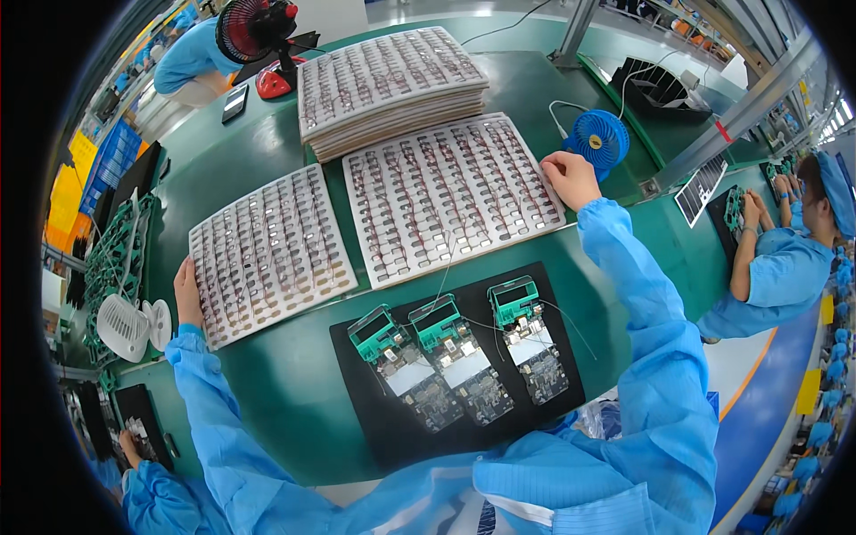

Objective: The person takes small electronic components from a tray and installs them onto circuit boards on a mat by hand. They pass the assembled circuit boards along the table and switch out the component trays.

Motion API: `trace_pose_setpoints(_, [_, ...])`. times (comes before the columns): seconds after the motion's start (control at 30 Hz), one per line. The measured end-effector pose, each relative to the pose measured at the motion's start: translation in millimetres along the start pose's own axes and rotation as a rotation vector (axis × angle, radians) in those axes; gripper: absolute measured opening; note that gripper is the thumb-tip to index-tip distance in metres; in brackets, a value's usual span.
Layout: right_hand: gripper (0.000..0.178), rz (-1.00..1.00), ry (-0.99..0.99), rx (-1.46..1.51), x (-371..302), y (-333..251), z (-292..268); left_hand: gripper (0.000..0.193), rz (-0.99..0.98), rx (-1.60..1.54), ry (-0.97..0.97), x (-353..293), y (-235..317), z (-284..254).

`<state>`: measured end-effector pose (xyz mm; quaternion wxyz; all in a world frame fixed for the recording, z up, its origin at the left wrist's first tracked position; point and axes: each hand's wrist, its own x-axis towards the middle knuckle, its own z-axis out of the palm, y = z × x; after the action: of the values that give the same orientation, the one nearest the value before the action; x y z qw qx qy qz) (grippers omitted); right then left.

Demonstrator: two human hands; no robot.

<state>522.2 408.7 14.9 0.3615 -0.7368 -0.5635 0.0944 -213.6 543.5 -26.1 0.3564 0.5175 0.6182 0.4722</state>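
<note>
My left hand [187, 294] holds the left edge of a white tray [343, 283], its fingers along the rim. Rows of small metallic parts with thin reddish wires fill this tray. To its right lies a second white tray [382, 280] with similar rows. My right hand [573, 178] has its fingers curled and pressed together at that tray's right edge; the rim between the fingertips is partly hidden. Nearer to me, a black mat [374, 437] bears three dark circuit boards [434, 403] with green frames [370, 332] and thin wires at their upper ends.
Behind the trays rises a stack of similar trays [392, 80]. A blue fan [599, 138] stands beside my right hand, a black-and-red fan [254, 31] at the back left. A white fan [125, 327] and green frames [116, 276] lie far left. Co-workers [776, 259] sit on both sides.
</note>
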Motion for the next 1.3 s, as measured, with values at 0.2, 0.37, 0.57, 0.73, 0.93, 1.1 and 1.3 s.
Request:
trace_pose_setpoints(0.2, [0.018, 0.018, 0.054, -0.097, 24, -8, 16, 0.042, -0.035, -0.003, -0.13, -10, 17, 31])
trace_pose_setpoints(0.37, [0.02, 0.028, 0.042, -0.126, 35, -2, 20, 0.04, -0.111, -0.021, -0.121, -22, 20, 32])
trace_pose_setpoints(0.57, [0.028, 0.142, -0.1, -0.186, 11, 4, 5, 0.043, -0.218, -0.158, -0.264, -48, 47, 30])
trace_pose_setpoints(0.73, [0.043, 0.339, -0.198, 0.174, 21, 38, 11, 0.046, -0.24, -0.296, -0.255, -59, 54, 38])
trace_pose_setpoints(0.93, [0.042, 0.553, -0.317, 0.602, 6, 17, -5, 0.044, -0.266, -0.31, -0.261, -69, 43, 26])
trace_pose_setpoints(1.1, [0.036, 0.478, -0.376, 0.956, 7, -2, -30, 0.042, -0.275, -0.284, -0.202, -70, 44, 22])
trace_pose_setpoints(1.3, [0.03, 0.37, -0.506, 0.975, 29, -20, -55, 0.039, -0.249, -0.29, -0.196, -81, 47, 29])
